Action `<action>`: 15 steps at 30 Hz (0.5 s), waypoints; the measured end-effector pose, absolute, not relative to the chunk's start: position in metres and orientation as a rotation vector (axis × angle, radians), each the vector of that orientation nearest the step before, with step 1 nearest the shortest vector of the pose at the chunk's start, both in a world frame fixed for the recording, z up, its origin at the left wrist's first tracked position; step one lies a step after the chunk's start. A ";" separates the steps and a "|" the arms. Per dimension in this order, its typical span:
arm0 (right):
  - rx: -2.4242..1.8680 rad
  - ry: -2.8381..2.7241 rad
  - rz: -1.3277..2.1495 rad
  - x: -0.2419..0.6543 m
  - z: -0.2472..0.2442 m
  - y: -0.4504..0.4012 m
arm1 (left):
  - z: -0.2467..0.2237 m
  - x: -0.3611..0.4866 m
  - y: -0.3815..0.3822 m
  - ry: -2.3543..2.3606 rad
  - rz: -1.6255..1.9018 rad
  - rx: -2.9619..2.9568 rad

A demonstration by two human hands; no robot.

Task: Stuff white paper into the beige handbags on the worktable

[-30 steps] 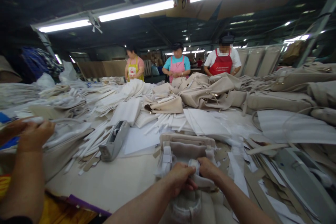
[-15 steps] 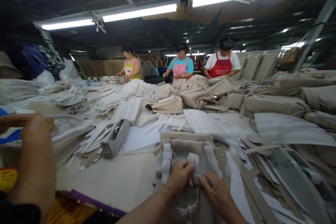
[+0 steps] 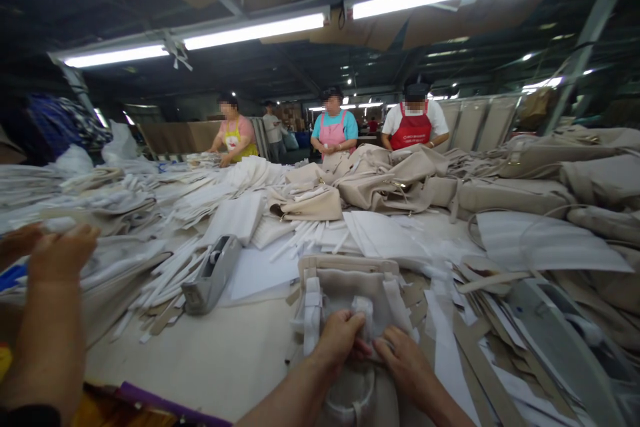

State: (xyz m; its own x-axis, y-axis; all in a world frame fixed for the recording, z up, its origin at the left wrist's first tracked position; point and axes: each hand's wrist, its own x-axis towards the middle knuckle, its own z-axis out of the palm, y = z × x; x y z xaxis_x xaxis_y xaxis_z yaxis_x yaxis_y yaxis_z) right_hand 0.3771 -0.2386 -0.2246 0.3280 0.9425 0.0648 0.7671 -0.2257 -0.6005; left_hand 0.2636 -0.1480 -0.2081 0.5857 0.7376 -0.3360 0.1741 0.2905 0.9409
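Surface (image 3: 225, 347): it carried a grey tape dispenser (image 3: 213, 277) at left.
Beige bag (image 3: 347, 265): it lay open, partly under both hands; its left strap (image 3: 313, 313) looked already wrapped in white.
Left hand (image 3: 343, 333): curled, it seemed to pinch the edge of the white-wrapped piece (image 3: 363, 310).
Between hands: this piece stood touching the left hand; whether its wrapping was finished, I could not tell.
Right hand (image 3: 403, 353): fingers bent beside it, grip unclear.
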 end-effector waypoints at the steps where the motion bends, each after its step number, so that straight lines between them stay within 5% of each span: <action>1: -2.047 -1.493 0.437 0.380 -0.222 -0.241 | -0.207 0.265 -0.147 0.922 0.446 1.243; 7: -2.095 -1.176 0.220 0.418 -0.210 -0.244 | -0.204 0.262 -0.151 0.934 0.441 1.242; 15: -2.147 -1.183 0.420 0.429 -0.201 -0.236 | -0.204 0.260 -0.153 0.891 0.478 1.244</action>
